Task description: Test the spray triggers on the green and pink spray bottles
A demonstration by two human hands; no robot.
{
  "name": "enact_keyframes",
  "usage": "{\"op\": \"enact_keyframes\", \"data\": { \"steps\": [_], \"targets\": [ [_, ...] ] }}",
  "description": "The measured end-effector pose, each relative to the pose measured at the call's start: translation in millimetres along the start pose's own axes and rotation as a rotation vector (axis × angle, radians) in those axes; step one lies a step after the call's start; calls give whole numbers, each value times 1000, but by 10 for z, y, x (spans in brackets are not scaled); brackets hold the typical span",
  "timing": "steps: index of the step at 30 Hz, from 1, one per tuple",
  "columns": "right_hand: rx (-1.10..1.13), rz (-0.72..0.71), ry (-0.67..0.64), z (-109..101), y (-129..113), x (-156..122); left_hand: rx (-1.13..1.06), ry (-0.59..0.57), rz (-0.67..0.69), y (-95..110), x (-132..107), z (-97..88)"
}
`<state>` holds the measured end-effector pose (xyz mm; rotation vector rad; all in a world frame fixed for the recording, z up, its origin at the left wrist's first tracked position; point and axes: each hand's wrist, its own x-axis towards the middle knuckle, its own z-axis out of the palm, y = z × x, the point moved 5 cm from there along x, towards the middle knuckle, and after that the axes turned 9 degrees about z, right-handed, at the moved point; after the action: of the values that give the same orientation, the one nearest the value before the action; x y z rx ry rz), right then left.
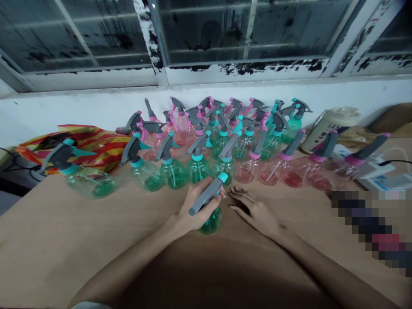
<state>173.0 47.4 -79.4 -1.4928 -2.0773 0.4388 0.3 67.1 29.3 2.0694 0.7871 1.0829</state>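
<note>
A green spray bottle (210, 221) with a grey and teal trigger head stands on the wooden table in front of me. My left hand (199, 206) is wrapped round its neck, just under the head. To its right, my right hand (257, 210) rests on the tabletop with fingers stretched out, apart from the bottle and holding nothing. Just beyond my hands runs a row of spray bottles: green ones such as this green bottle (174, 174) on the left, pink ones such as this pink bottle (268, 171) on the right. Another green bottle (90, 182) stands apart at far left.
More pink and green spray bottles (222, 137) crowd against the white wall below the window (251, 32). A red and yellow striped bag (99, 146) lies at back left. On the right are a cream jug-like container (325, 128), a white power strip (370, 169) with cables, and a blurred-out patch.
</note>
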Motion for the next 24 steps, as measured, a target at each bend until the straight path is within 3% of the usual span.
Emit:
{"op": "enact_keyframes", "data": {
  "steps": [18, 24],
  "targets": [
    [-11, -38, 6, -6, 14, -9, 46, 2, -28, -42, -4, 44],
    [-14, -53, 6, 10, 38, -15, -2, -67, 10, -19, 8, 44]
  ]
}}
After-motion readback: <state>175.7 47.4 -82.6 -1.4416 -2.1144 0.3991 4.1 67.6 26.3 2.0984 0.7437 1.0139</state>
